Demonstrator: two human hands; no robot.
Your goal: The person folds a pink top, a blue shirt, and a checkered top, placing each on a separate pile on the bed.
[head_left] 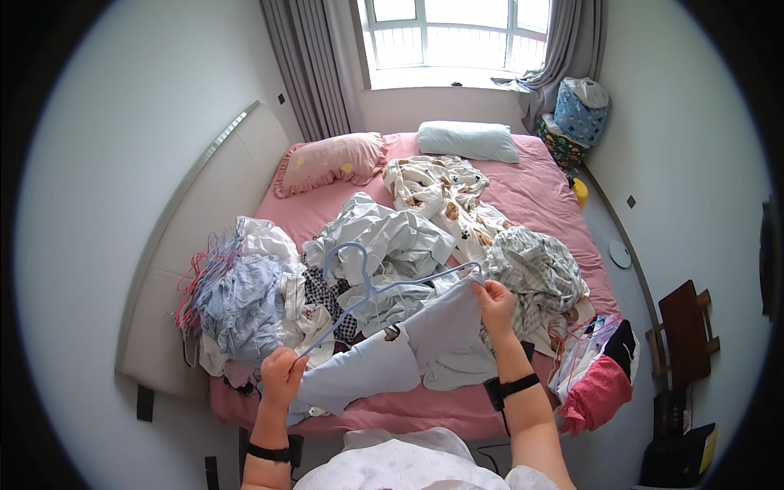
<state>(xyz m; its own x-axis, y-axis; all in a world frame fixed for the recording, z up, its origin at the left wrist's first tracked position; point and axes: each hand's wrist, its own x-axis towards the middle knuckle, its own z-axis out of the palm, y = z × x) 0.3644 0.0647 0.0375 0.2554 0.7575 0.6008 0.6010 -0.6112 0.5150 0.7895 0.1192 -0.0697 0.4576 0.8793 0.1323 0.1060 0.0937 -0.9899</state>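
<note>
"How are the fingers sitting?"

"The left hand [282, 376] is gripping the blue hanger [369, 288] near one end, fingers curled closed; the right hand [496, 307] is pinching the pale garment [371, 367] by the other tip."

"Handling?"

"Probably feeling light: soft cloth, stiffer hanger, ends offering the best hold. The hanger's slanting lower left to upper right, its hook pointing windowward, everything hanging over the pink bed's [543, 189] near side."
</note>
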